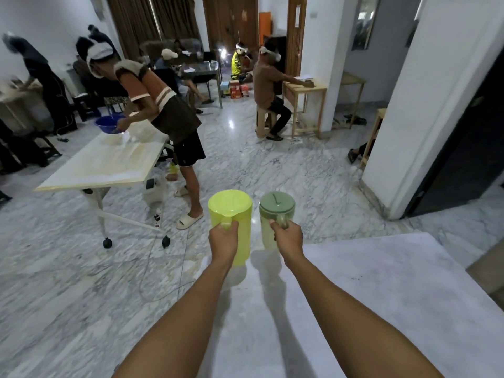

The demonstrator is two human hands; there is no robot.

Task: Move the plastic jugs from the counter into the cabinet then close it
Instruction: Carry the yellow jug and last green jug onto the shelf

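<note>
Around each jug's handle, fingers (228,227) are wrapped tight: the left hand (223,241) grips the yellow jug (230,214), the right hand (288,238) the lidded green jug (275,214). Both 2 jugs stand upright, side by side, at the far edge of the pale bench (381,296).

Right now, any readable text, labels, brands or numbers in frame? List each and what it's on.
No text can be read.
Yellow jug, held in the left hand: no label or marking visible.
Green lidded jug, held in the right hand: only a moulded mark on the lid, no lettering.
Red boxes on the far floor: printed, but too small and blurred to read.
Papers on the far tables: too small to read.
</note>
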